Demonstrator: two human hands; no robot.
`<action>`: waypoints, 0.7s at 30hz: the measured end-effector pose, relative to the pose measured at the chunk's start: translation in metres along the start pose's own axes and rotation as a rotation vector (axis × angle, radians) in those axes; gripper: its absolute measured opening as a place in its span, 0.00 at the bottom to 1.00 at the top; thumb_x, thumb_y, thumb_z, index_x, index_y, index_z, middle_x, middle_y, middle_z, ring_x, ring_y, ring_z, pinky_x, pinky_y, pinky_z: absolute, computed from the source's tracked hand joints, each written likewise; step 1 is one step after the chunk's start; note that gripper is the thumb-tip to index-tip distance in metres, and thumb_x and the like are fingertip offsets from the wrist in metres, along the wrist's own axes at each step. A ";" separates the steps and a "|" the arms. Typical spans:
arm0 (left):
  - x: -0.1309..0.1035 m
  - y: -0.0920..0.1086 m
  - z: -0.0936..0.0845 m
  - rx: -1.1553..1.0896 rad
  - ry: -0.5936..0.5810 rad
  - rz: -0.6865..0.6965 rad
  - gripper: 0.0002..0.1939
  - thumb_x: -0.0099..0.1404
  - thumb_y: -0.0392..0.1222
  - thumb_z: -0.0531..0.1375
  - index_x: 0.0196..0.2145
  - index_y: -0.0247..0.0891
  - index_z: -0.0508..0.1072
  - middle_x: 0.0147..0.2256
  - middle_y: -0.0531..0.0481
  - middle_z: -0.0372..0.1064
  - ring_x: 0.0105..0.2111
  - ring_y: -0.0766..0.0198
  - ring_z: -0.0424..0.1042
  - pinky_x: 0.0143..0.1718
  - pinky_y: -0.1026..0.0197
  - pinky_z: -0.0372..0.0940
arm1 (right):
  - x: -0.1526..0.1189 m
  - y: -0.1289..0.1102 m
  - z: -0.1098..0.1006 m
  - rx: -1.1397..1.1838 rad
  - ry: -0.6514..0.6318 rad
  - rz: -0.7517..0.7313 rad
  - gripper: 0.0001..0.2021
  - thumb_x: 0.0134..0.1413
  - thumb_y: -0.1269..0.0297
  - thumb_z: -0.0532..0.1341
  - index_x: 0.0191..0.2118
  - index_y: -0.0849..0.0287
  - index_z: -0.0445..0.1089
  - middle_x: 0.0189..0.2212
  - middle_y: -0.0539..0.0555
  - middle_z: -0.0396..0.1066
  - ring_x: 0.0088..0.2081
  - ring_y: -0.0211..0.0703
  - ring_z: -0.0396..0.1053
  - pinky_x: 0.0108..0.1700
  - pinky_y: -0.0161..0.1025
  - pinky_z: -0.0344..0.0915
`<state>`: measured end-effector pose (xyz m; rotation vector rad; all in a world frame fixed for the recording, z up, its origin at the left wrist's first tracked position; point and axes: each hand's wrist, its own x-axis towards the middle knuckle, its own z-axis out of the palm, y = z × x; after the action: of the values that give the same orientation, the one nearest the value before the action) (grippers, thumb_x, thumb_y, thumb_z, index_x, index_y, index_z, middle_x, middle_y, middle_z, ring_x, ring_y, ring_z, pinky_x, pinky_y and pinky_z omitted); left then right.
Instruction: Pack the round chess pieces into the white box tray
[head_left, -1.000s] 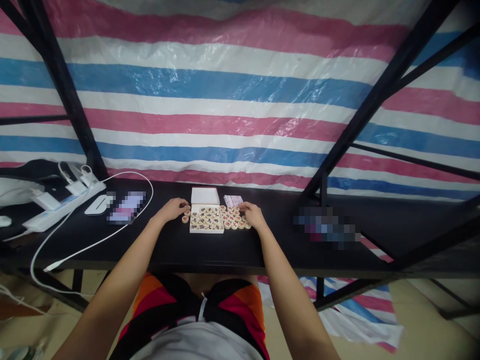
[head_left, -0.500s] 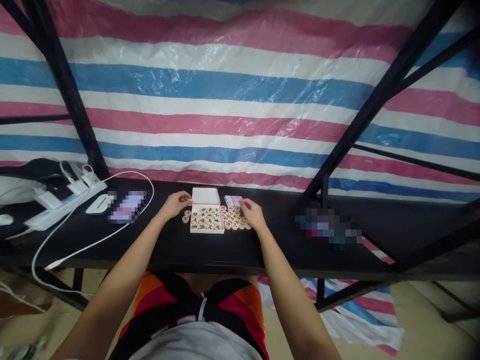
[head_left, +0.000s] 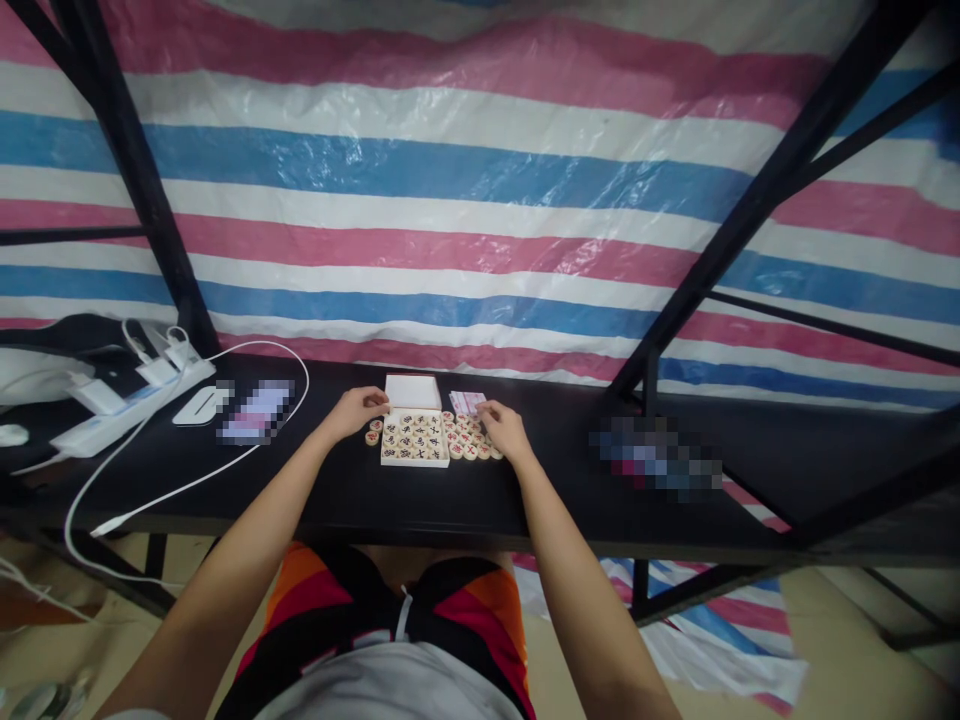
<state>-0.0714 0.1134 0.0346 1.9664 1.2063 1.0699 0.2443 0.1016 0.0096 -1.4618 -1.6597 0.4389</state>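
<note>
A white box (head_left: 415, 463) stands open on the black table, its lid (head_left: 412, 391) tipped back. Rows of round xiangqi pieces with black characters (head_left: 420, 438) fill its tray. My left hand (head_left: 360, 412) is at the box's rear left corner, fingers curled together with the tips against or just beside it. Two loose red-marked pieces (head_left: 373, 433) lie below that hand. My right hand (head_left: 505, 430) is over the right side of a group of red-marked xiangqi pieces (head_left: 469, 450), thumb and fingers drawn together. What either hand pinches is hidden. Pinkish paper slips (head_left: 466, 402) lie behind the group.
On the left are a power strip (head_left: 135, 408) with plugged chargers, a looping white cable (head_left: 180, 492), a white device (head_left: 199, 406) and a blurred phone-like item (head_left: 257, 411). A blurred object (head_left: 658, 458) lies to the right. Black metal posts (head_left: 675, 290) frame the table.
My left hand has shifted slightly right and down toward the box's corner. My right hand's fingertips have moved slightly left and down, off the paper slips toward the red-marked pieces.
</note>
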 end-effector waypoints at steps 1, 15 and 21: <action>0.000 -0.001 -0.003 0.016 0.002 -0.004 0.15 0.53 0.50 0.61 0.33 0.35 0.73 0.31 0.47 0.74 0.33 0.60 0.72 0.37 0.60 0.64 | 0.000 0.000 0.000 -0.003 0.002 0.002 0.13 0.49 0.62 0.53 0.35 0.58 0.73 0.31 0.52 0.74 0.34 0.41 0.70 0.39 0.35 0.63; -0.005 -0.005 -0.011 0.451 0.011 -0.100 0.12 0.56 0.49 0.57 0.29 0.38 0.72 0.26 0.51 0.69 0.27 0.64 0.67 0.29 0.63 0.58 | 0.001 0.004 0.000 -0.014 0.002 0.011 0.13 0.48 0.63 0.53 0.35 0.58 0.73 0.30 0.52 0.74 0.32 0.41 0.70 0.38 0.35 0.63; -0.010 0.004 -0.022 0.497 -0.147 -0.218 0.20 0.52 0.60 0.57 0.23 0.39 0.71 0.22 0.52 0.68 0.24 0.64 0.66 0.24 0.64 0.54 | 0.001 0.004 0.000 -0.022 -0.001 0.035 0.14 0.49 0.62 0.53 0.36 0.58 0.73 0.30 0.52 0.74 0.32 0.40 0.69 0.37 0.35 0.63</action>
<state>-0.0909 0.1039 0.0456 2.1568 1.6755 0.5362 0.2467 0.1035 0.0071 -1.5090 -1.6461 0.4419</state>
